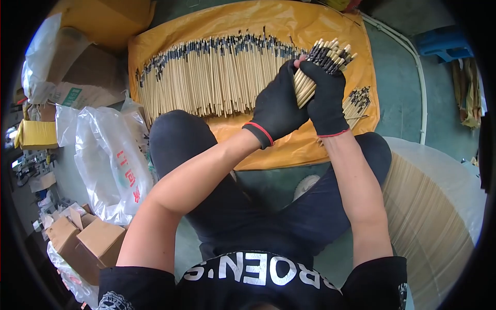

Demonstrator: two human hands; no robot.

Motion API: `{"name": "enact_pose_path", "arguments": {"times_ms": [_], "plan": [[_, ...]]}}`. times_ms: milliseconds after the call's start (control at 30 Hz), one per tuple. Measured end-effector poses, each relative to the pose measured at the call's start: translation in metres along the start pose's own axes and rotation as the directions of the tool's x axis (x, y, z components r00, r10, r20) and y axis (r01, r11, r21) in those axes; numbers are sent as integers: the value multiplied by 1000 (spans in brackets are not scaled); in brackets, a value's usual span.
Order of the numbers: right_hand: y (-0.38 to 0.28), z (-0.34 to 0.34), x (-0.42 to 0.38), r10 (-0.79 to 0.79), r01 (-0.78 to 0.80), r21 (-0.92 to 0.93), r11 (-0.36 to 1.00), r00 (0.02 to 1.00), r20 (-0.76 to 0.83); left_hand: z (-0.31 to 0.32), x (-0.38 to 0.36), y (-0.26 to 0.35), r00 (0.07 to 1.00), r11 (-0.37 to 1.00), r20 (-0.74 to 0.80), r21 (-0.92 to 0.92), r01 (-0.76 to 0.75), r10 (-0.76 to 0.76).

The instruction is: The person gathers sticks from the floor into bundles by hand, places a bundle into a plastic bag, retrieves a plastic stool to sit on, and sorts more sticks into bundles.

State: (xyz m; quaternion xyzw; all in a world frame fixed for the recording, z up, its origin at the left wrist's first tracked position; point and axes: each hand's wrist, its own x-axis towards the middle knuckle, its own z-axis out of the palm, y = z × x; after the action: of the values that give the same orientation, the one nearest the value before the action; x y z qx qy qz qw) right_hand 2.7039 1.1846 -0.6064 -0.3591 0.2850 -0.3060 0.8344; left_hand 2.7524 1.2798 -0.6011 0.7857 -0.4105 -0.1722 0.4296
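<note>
At far left stood a stack of cardboard boxes [90,243], with a clear plastic bag [111,165] printed in red just beside them; above these lay a torn carton [77,77] and a yellow packet [36,134]. On the floor ahead of the seated person's knees an orange-yellow sheet [258,155] was spread; across it lay a long row of pale sticks with dark tips [217,77], set side by side, tips away from the person. The left hand [276,106], in a black glove with a red cuff, was closed around the lower part of a bundle of sticks [323,62]; the right hand [325,95], gloved alike, gripped the same bundle from the other side, fingers wrapped over it; the bundle was held above the right end of the sheet, tilted, dark tips up and to the right. Just right of the hands a smaller heap of sticks [356,106] rested on the sheet; at far right stood a plastic-wrapped mass of bare sticks [429,217]; a blue stool [444,44] stood beyond.
</note>
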Motion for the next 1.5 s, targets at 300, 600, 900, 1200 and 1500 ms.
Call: {"name": "enact_pose_path", "arguments": {"times_ms": [300, 600, 900, 1200, 1500], "plan": [[-36, -12, 46, -6, 27, -90, 996, 975, 224, -2, -4, 0, 713, 427, 647, -583, 691, -271], [-59, -23, 46, 270, 101, -431, 897, 648, 713, -17, -26, 9, 494, 183, 869, -489, 853, 18], [-44, -32, 71, 181, -81, -189, 979, 777, 604, -35, -19, 11, 611, 119, 781, -599, 792, -128], [-12, -70, 100, 417, -280, -367, 887, 829, 373, -319, -102, -32, 680, 864, -659, -497, -72, -322], [15, 11, 58, 431, -177, -790, 586, 894, 120, -431, -301, -273, 142, 140, -51, -663, 735, -989]]}}
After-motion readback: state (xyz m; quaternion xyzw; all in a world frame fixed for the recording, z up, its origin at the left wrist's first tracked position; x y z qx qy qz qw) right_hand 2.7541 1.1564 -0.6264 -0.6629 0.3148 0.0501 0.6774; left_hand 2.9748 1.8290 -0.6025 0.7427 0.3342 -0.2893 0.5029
